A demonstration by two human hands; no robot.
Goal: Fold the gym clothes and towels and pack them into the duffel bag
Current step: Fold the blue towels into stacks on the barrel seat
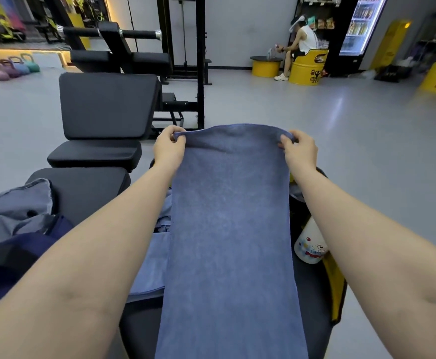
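A long blue towel [229, 229] hangs stretched in front of me, running from its far edge down to the bottom of the view. My left hand [169, 149] pinches its far left corner and my right hand [301, 150] pinches its far right corner. Under the towel lies a lighter blue folded cloth [150, 268] on a black surface. The towel hides most of what is beneath it. At the left, grey clothing [14, 211] lies on a dark navy bag [17, 252].
A black gym bench [103, 110] stands ahead on the left, with a cable machine behind it. A white printed bottle [311, 244] and a yellow-edged item [334, 286] sit to the right of the towel. A person sits on a yellow drum [306, 66] far back.
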